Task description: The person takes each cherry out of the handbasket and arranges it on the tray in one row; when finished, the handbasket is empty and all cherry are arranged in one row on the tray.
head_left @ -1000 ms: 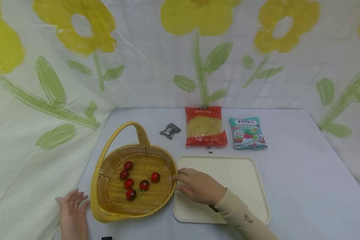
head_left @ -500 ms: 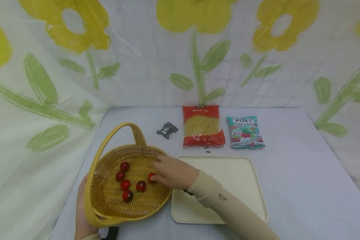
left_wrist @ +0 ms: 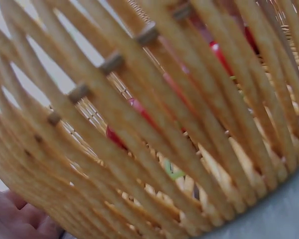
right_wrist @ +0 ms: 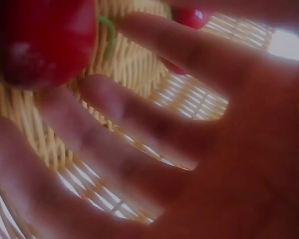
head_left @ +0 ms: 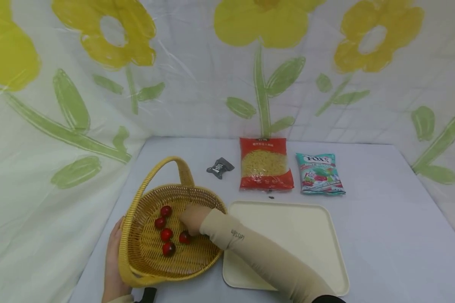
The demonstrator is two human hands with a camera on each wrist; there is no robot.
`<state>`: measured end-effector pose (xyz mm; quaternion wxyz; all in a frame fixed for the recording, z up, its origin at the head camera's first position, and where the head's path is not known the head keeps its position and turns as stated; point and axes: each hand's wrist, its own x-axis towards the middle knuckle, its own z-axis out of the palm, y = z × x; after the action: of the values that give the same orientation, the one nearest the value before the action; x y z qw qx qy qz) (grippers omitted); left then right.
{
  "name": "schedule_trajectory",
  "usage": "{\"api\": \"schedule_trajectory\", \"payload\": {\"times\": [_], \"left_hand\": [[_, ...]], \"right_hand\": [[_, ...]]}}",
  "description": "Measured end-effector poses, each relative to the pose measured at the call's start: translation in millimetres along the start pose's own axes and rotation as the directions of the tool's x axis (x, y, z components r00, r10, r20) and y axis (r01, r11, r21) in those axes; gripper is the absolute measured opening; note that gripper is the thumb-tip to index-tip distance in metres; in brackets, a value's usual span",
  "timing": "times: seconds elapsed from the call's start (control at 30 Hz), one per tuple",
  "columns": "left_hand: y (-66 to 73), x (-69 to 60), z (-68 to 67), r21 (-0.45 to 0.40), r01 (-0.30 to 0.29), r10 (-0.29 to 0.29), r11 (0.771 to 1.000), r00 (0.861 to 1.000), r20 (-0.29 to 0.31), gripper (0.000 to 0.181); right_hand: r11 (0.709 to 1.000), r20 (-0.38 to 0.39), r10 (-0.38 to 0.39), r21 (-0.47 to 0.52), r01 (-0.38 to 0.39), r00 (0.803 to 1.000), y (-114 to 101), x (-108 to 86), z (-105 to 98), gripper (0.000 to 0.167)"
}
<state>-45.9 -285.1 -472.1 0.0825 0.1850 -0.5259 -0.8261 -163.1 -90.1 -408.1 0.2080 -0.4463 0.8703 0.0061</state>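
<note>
The yellow wicker basket (head_left: 176, 269) holds several red cherries (head_left: 168, 249), most of them left of my right hand (head_left: 195, 219). That hand reaches down inside the basket beside a dark cherry (head_left: 185, 237). In the right wrist view its fingers (right_wrist: 134, 114) are spread and gently bent over the weave, with a large cherry (right_wrist: 45, 40) close to the fingertips. My left hand (head_left: 115, 265) lies along the basket's outer left side, fingers extended upward. The left wrist view shows part of that hand (left_wrist: 20, 216) beside the basket wall (left_wrist: 139, 124).
A cream tray (head_left: 288, 235) stands just right of the basket, partly under my right forearm. Behind are a small dark packet (head_left: 220, 167), a red pasta bag (head_left: 266, 164) and a teal candy bag (head_left: 320, 174). A flowered curtain backs the table.
My right hand has moved from the basket's right rim to the left and down inside, covering one cherry. My left hand has come from beside the basket to its left side.
</note>
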Motion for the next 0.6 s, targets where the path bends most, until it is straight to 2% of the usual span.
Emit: {"api": "schedule_trajectory", "payload": {"times": [0.13,0.23,0.33,0.6], "left_hand": [[-0.1,-0.7,0.9,-0.002,0.019,-0.019,1.000,1.000,-0.018,0.053],[0.3,-1.5,2.6,0.010,0.020,-0.020,1.000,0.999,-0.040,0.052],[0.6,-1.5,4.0,0.006,0.020,-0.020,1.000,0.998,-0.053,0.052],[1.3,-1.4,4.2,-0.061,0.004,-0.006,0.998,0.999,-0.034,0.052]], "right_hand": [[1.000,-0.013,-0.004,-0.012,0.004,1.000,-2.7,-2.2,2.2,0.009],[0.999,0.007,-0.041,-0.014,0.041,0.999,-5.6,-4.9,3.5,0.012],[0.998,0.032,-0.057,0.024,0.056,0.998,-7.9,-7.2,4.9,0.013],[0.998,0.031,-0.034,0.047,0.032,0.999,-9.5,-7.4,8.8,0.016]]}}
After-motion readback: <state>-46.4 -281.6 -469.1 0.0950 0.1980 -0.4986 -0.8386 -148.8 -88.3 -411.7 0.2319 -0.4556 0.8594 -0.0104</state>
